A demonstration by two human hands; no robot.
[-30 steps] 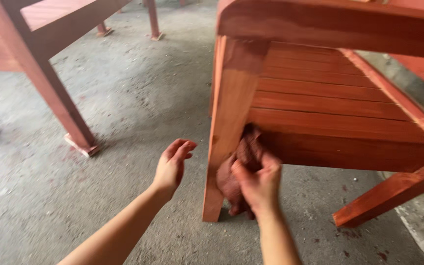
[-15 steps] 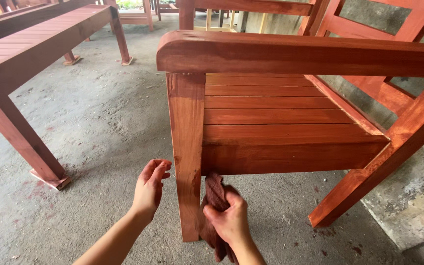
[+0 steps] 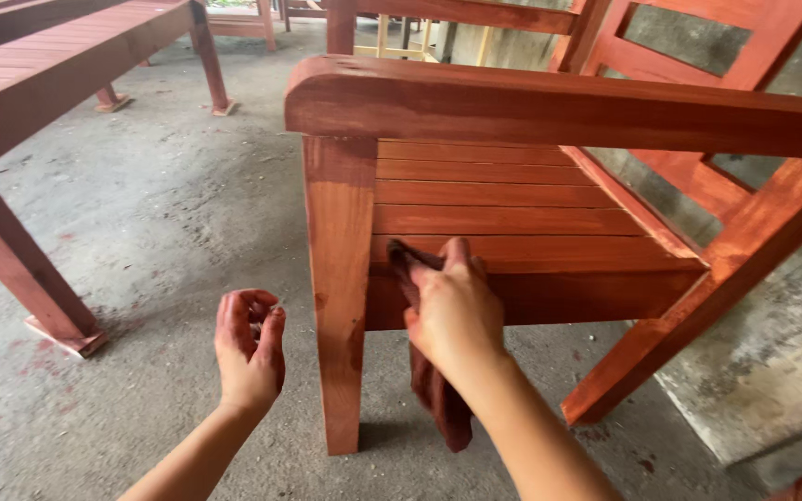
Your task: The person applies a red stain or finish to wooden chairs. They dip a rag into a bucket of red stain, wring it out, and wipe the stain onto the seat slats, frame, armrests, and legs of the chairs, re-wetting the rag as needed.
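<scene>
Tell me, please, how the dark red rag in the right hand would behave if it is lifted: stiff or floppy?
Probably floppy: the rag hangs limp below the right hand. It looks stain-soaked, so likely damp and messy; the left hand shows red smears too.

A dark, red-brown stained rag (image 3: 433, 390), crumpled and limp, is gripped in the right hand (image 3: 454, 311). Its upper end pokes out past the fingertips, pressed against the front edge of a wooden chair's slatted seat (image 3: 512, 223); the rest hangs down below the wrist, near the floor. The chair (image 3: 549, 107) is coated in glossy reddish-brown stain — 1 thick front leg (image 3: 338, 288) stands upright just left of the hand, between both hands. The left hand (image 3: 251, 348), fingers curled and stain-smeared, hovers apart from the leg, holding nothing.
</scene>
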